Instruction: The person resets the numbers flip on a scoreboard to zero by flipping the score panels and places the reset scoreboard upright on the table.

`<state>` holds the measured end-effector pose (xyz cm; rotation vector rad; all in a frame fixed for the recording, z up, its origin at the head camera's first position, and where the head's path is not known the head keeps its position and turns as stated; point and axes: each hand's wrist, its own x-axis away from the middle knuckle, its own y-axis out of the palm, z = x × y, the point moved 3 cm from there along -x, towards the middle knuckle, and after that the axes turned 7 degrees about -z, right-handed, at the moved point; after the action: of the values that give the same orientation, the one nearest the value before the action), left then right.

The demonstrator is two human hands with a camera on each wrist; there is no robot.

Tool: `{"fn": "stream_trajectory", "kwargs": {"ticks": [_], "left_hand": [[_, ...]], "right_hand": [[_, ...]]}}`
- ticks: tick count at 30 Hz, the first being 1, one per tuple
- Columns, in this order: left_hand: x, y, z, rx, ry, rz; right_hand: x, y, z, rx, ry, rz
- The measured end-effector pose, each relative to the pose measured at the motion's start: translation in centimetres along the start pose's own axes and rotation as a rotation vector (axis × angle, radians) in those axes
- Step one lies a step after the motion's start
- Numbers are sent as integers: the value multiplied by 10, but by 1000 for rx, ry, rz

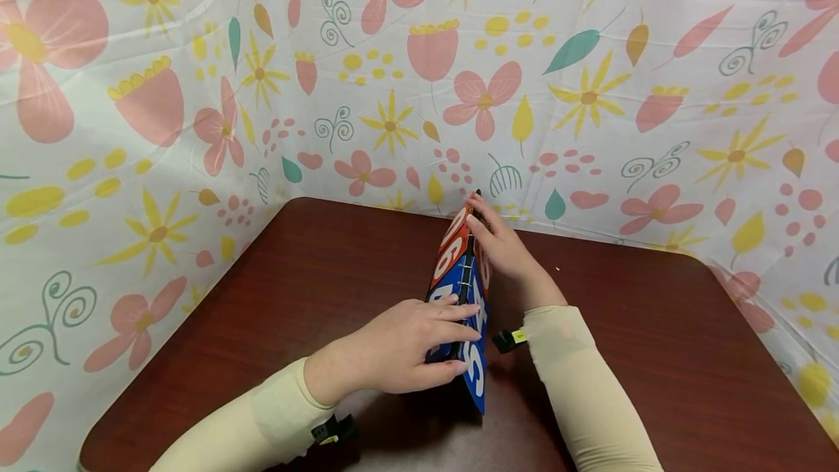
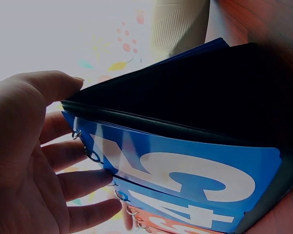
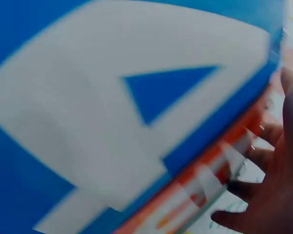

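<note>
A tabletop flip scoreboard stands like a tent on the table, its ring-bound number cards blue at the near end and red at the far end. Over its near top edge lies my left hand, fingers stretched across the black spine. In the left wrist view that hand's thumb is at the black end corner and its fingers are beside the rings. My right hand rests its fingertips at the far end of the spine. A blue card with a white 4 fills much of the right wrist view, blurred.
The scoreboard stands on a dark reddish-brown table with rounded corners. Floral cloth hangs behind the table and along its left side. Black straps with small devices are at both sleeve cuffs.
</note>
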<state>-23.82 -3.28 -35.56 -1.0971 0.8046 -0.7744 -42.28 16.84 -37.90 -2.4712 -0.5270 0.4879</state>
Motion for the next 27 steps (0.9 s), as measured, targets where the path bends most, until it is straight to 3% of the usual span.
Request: {"fn": "stream_trajectory", "kwargs": {"ticks": [3, 7, 10, 12, 17, 22, 27], "left_hand": [[0, -1, 1, 5, -3, -3], [1, -1, 1, 10, -18, -14], [2, -1, 1, 16, -21, -17], [2, -1, 0, 25, -19, -18], [1, -1, 0, 44, -20, -23], [1, -1, 1, 47, -27, -26], [1, -1, 2, 38, -30, -24]], "right_hand": [[5, -13, 7, -147, 32, 59], [11, -23, 35, -211, 109, 129], [15, -22, 64, -160, 185, 77], [19, -19, 77, -109, 232, -3], [25, -11, 89, -65, 291, -137], [27, -8, 92, -108, 314, -166], [31, -13, 99, -158, 341, -123]]}}
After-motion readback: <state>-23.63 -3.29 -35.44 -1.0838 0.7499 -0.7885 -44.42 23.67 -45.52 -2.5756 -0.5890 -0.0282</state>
